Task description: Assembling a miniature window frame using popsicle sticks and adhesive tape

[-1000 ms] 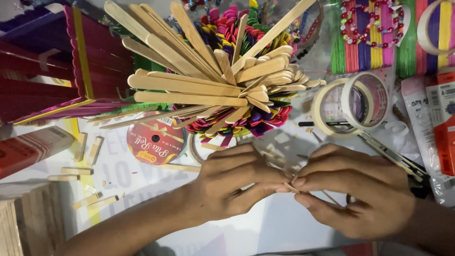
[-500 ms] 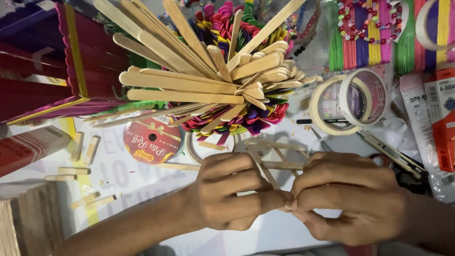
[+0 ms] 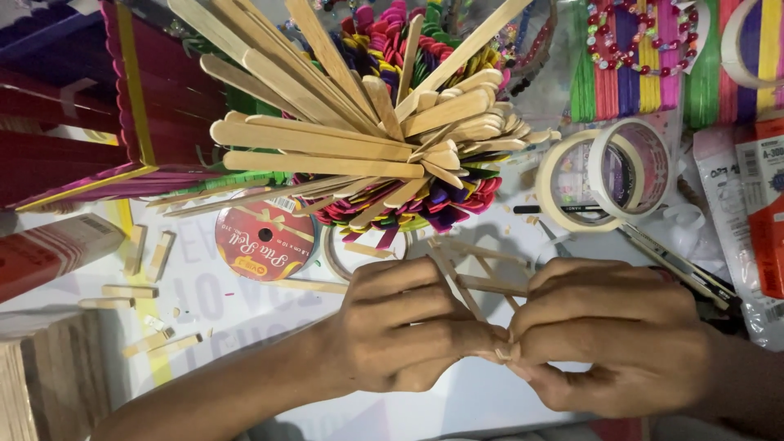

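Far left: short stick offcuts scattered on the table, then a red ribbon spool under a bunch of craft sticks. Left hand closed, fingers pinching the near corner of a small stick frame held just above the table, between both hands. Right hand closed too, pinching the same corner. Probably best to press evenly, keep the joint square, avoid twisting thin sticks. Tape rolls beyond, right
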